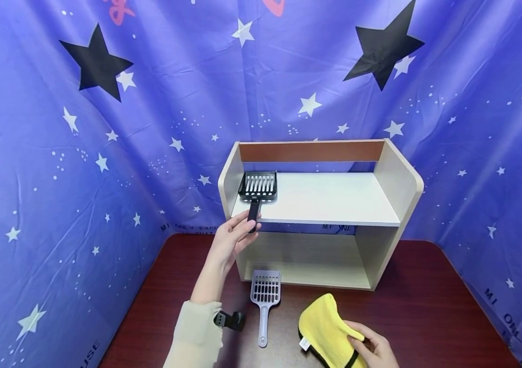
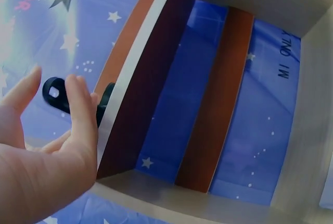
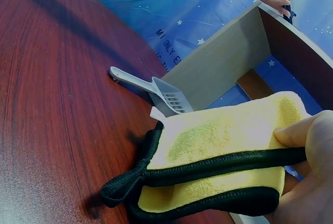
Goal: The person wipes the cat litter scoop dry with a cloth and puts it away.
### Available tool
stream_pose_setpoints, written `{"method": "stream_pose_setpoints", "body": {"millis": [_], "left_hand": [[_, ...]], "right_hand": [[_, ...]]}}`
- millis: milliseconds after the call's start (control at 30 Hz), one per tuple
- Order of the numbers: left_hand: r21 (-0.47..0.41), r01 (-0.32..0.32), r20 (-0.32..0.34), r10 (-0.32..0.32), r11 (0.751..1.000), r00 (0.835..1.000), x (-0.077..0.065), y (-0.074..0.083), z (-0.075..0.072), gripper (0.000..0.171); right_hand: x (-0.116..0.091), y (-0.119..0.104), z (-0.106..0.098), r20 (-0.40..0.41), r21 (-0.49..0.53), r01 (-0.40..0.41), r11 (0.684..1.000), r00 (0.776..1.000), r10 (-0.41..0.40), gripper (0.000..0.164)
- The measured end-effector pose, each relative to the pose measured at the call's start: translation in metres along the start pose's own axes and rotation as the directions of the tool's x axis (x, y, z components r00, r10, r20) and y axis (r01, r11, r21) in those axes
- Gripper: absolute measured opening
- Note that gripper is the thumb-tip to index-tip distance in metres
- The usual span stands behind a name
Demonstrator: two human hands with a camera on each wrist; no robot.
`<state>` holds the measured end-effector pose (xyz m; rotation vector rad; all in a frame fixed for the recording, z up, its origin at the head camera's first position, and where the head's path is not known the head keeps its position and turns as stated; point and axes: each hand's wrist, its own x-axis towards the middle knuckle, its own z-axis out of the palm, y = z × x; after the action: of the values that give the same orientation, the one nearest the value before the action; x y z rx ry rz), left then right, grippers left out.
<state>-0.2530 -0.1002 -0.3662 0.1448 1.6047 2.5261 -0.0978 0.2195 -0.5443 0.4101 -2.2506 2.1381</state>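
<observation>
A black slotted litter scoop (image 1: 253, 208) lies at the left end of the white upper shelf (image 1: 325, 199), its handle jutting out past the front edge. My left hand (image 1: 233, 239) is at that handle; in the left wrist view the thumb stands apart from it and the fingers are nearly straight beside it. Low on the right, my right hand (image 1: 373, 343) pinches a folded yellow cloth (image 1: 325, 327) with black edging and a small white tag, thumb on top. Between the hands, a grey litter scoop (image 1: 264, 313) lies on the table, its slotted head toward the shelf.
The two-tier wooden shelf unit (image 1: 408, 179) stands at the back of the dark red table (image 1: 435, 317), with side panels and a brown back rail (image 1: 311, 151). A blue star-patterned curtain (image 1: 187, 102) surrounds the table. A black camera strap (image 1: 229, 320) sits on the left wrist.
</observation>
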Motion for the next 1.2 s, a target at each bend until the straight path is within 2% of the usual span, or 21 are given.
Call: {"method": "stream_pose_setpoints", "body": {"millis": [100,200,333,500,667,767,900,1033,1200], "left_hand": [[-0.034,0.006,0.067,-0.004,0.999,0.998,-0.002,0.000,-0.004,0.051],[-0.054,0.001,0.084,0.004,0.999,0.996,-0.001,-0.002,-0.007,0.054],[-0.035,-0.012,0.040,0.014,0.999,0.999,0.001,-0.006,-0.008,0.051],[0.001,-0.007,-0.006,0.007,1.000,1.000,0.001,-0.010,-0.007,0.049],[-0.011,-0.009,-0.004,0.009,1.000,1.000,-0.002,-0.013,-0.010,0.046],[-0.020,-0.021,-0.004,0.021,1.000,1.000,-0.005,-0.015,-0.012,0.045],[-0.019,-0.028,-0.006,0.028,0.999,1.000,-0.009,-0.018,-0.015,0.046],[-0.002,-0.025,-0.011,0.025,1.000,1.000,-0.013,-0.022,-0.019,0.048],[0.011,-0.011,-0.032,0.011,1.000,0.999,-0.018,-0.031,-0.026,0.048]], "right_hand": [[0.000,0.000,0.000,-0.026,-0.037,0.004,0.999,1.000,-0.005,0.027],[0.000,0.000,0.000,-0.021,-0.037,0.008,0.999,1.000,-0.009,0.027],[0.000,0.000,-0.001,0.003,-0.006,-0.005,1.000,1.000,0.005,0.028],[0.001,-0.001,0.000,-0.029,-0.046,-0.016,0.999,0.999,0.015,0.027],[0.001,-0.001,0.000,-0.067,-0.085,-0.051,0.995,0.997,0.045,0.026],[0.001,0.000,-0.001,-0.077,-0.057,-0.069,0.996,0.995,0.064,0.026],[0.001,0.002,-0.002,-0.049,0.002,-0.071,0.997,0.996,0.071,0.027],[0.001,0.002,-0.003,-0.053,0.009,-0.078,0.997,0.996,0.078,0.028],[0.002,-0.002,-0.003,-0.079,-0.069,-0.085,0.994,0.994,0.079,0.027]]}}
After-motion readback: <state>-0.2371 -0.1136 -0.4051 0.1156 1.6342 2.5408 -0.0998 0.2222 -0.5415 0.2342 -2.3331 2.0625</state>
